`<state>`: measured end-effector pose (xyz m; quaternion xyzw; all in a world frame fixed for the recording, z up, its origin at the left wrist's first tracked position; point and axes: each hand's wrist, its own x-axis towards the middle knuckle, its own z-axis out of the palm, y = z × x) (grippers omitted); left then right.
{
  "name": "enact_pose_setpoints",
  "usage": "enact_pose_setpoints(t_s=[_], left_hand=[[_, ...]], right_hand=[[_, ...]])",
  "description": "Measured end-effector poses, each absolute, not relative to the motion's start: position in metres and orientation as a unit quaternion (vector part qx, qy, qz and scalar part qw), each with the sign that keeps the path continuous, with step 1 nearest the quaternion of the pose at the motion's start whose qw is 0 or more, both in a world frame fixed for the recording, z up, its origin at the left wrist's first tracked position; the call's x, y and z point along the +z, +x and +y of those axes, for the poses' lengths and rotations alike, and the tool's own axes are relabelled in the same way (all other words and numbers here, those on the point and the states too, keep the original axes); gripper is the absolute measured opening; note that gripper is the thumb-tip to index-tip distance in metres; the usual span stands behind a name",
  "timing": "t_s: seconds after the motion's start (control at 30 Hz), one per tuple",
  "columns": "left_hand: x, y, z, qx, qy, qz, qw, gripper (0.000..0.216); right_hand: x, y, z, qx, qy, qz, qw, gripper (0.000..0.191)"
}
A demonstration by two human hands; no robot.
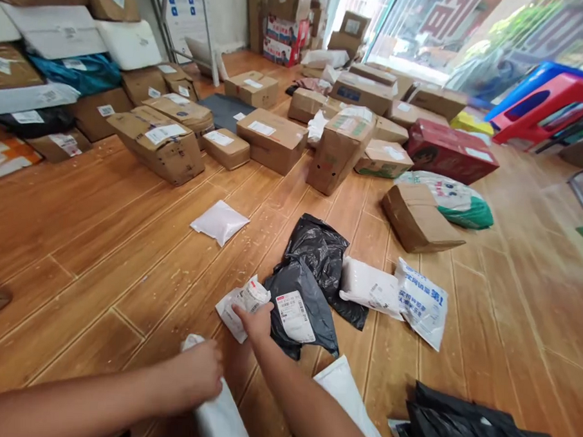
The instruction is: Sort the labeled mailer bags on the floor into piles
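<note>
- The left hand (198, 371) is closed around the top of a long white plastic mailer bag (218, 412) lying on the wooden plank floor (100, 268) at the bottom edge of the view.
- The right hand (255, 320) rests fingers-down on a small crumpled white parcel with a printed label (242, 304); whether it grips it cannot be told.
- Just beside that parcel lie two black plastic mailer bags: a labelled one (300, 309) and a wrinkled one (319, 245) behind it.
- Right of these lie two white soft packets (368, 285), one bearing blue print (423, 305).
- One flat white packet (218, 220) lies alone, well apart to the left.
- One more white mailer (349, 395) lies beside the right forearm.
- Many brown cardboard boxes (270, 137) fill the far floor, with one red box (449, 151).
</note>
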<state>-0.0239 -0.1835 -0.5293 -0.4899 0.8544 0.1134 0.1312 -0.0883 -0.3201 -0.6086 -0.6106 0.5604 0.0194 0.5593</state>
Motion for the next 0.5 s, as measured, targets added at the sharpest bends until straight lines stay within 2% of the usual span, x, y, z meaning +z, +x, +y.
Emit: enact_pose_setpoints(t_s=[0.07, 0.13, 0.2, 0.27, 0.33, 0.4, 0.43, 0.5], left_hand=[[-0.534, -0.026, -0.166, -0.019, -0.497, 0.866, -0.055, 0.025], [-0.552, -0.015, -0.143, -0.081, -0.482, 0.86, -0.143, 0.024], [-0.576, 0.006, -0.118, -0.071, -0.447, 0.883, -0.12, 0.03], [-0.595, 0.031, -0.102, 0.01, -0.391, 0.919, -0.058, 0.041], [-0.598, 0.054, -0.106, 0.084, -0.426, 0.9, -0.021, 0.029], [-0.587, 0.075, -0.136, 0.109, -0.569, 0.815, -0.009, 0.004], [-0.578, 0.086, -0.158, 0.108, -0.646, 0.756, -0.004, 0.013], [-0.563, 0.106, -0.211, 0.137, -0.83, 0.541, 0.005, 0.025]], right_hand=[[-0.616, -0.077, -0.312, -0.008, -0.59, 0.584, 0.557, 0.073], [-0.623, -0.078, -0.314, -0.039, -0.615, 0.534, 0.579, 0.064], [-0.623, -0.089, -0.325, -0.051, -0.677, 0.439, 0.589, 0.064], [-0.617, -0.11, -0.341, -0.034, -0.745, 0.356, 0.563, 0.068], [-0.607, -0.139, -0.354, 0.01, -0.789, 0.313, 0.529, 0.066], [-0.599, -0.17, -0.361, 0.058, -0.793, 0.269, 0.543, 0.057], [-0.597, -0.186, -0.361, 0.082, -0.776, 0.251, 0.572, 0.052], [-0.598, -0.212, -0.357, 0.102, -0.719, 0.245, 0.642, 0.05]])
